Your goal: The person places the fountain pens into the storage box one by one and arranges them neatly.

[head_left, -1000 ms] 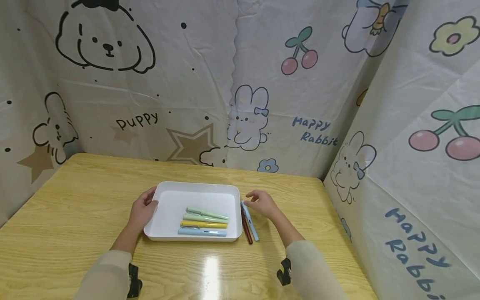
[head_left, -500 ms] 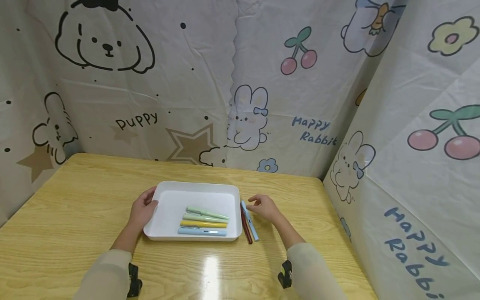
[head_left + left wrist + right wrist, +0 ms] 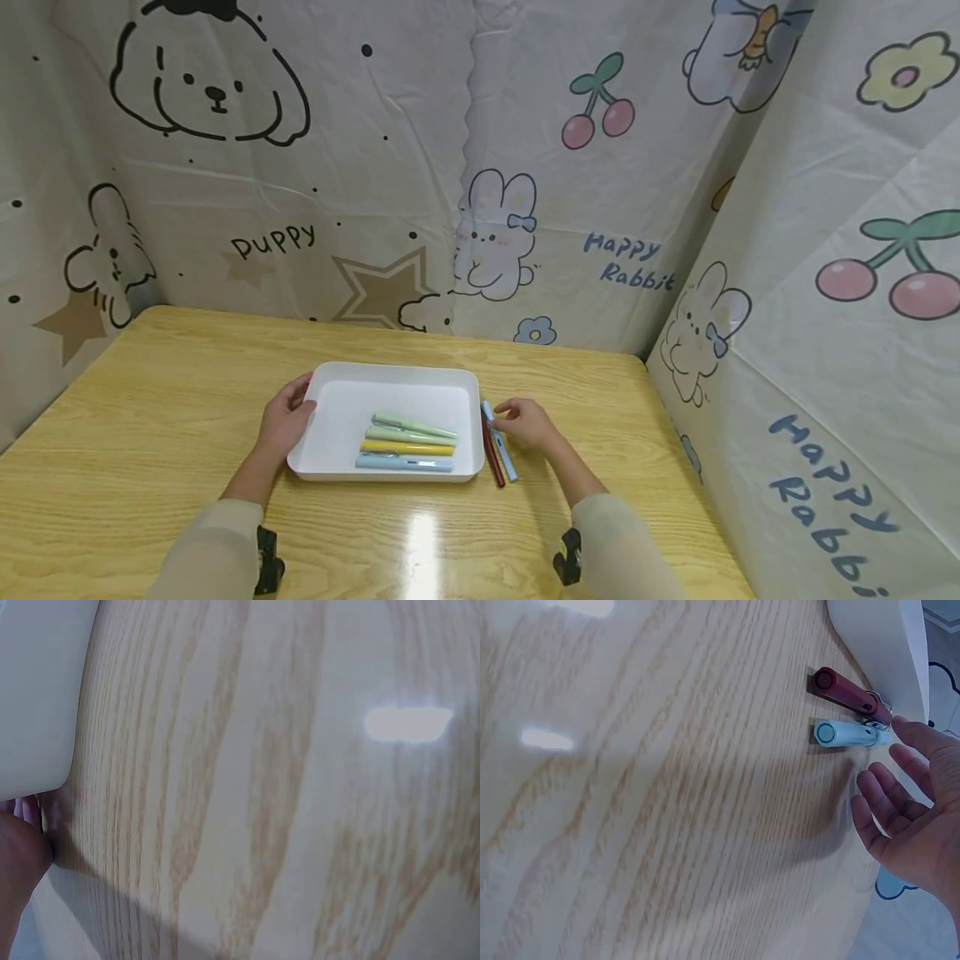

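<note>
My left hand (image 3: 285, 421) grips the left end of a white tray (image 3: 341, 400), thumb at the rim. In the left wrist view only part of that hand (image 3: 21, 855) shows beside the tray's corner. Two light green pens, the upper one (image 3: 412, 427) slanted, lie in the tray with a yellow pen (image 3: 412, 448) and a light blue pen (image 3: 408, 462). Right of the tray, a dark red pen (image 3: 847, 691) and another light blue pen (image 3: 847, 734) lie on the table. Over the blue one hovers my right hand (image 3: 528, 423), its fingers loosely bent and holding nothing.
The wood-grain table (image 3: 150, 417) reaches back to a printed cloth curtain (image 3: 390, 183). A second cloth side (image 3: 810, 375) hangs along the right edge. Black wrist cameras sit at both sleeves.
My right hand has shifted slightly toward the near side along the light blue pen. The left hand, the tray and the pens stay where they were.
</note>
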The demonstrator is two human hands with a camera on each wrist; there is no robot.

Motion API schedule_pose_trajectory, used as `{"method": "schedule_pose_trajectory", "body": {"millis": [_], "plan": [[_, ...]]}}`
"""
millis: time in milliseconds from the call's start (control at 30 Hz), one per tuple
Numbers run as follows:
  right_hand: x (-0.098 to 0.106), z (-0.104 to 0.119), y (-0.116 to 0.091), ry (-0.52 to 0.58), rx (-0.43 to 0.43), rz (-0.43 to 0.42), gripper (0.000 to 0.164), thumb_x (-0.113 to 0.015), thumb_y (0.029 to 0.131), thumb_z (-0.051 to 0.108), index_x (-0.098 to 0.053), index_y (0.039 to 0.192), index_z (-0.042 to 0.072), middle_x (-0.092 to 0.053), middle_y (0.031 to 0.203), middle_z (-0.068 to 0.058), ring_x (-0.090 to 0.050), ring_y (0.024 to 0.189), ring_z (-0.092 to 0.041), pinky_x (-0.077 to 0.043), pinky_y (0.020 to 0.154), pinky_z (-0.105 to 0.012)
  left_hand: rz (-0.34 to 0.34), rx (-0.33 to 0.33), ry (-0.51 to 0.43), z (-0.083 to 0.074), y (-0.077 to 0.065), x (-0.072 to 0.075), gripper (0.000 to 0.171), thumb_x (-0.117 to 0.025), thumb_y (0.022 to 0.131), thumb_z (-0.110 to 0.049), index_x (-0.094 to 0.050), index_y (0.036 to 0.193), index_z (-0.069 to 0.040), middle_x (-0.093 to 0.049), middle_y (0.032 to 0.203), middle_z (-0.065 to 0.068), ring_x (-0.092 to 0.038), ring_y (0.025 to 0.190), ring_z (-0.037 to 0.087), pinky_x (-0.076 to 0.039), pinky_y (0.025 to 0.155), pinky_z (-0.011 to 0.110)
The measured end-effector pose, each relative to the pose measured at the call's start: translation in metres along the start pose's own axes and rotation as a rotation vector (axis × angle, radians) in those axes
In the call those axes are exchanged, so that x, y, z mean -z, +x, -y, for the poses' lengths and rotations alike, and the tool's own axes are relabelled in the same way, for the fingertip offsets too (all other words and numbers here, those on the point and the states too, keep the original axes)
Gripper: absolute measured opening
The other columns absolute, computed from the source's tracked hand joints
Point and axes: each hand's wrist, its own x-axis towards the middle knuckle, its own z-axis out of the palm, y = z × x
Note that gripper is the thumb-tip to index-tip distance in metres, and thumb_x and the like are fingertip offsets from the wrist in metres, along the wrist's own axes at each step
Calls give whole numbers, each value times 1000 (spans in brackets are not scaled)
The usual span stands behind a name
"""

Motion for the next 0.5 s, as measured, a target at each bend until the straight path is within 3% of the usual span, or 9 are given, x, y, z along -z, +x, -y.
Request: {"method": "schedule_pose_trajectory", "body": {"millis": [500], "plan": [[-6, -5, 0, -12, -30, -19, 31, -73, 78, 16, -66, 105, 3, -60, 85, -9, -52, 73, -16, -42, 59, -23, 2, 3, -1, 1, 1, 1, 52, -39, 96, -10, -27, 147, -8, -33, 149, 19, -34, 135, 36, -33, 109, 47]]}}
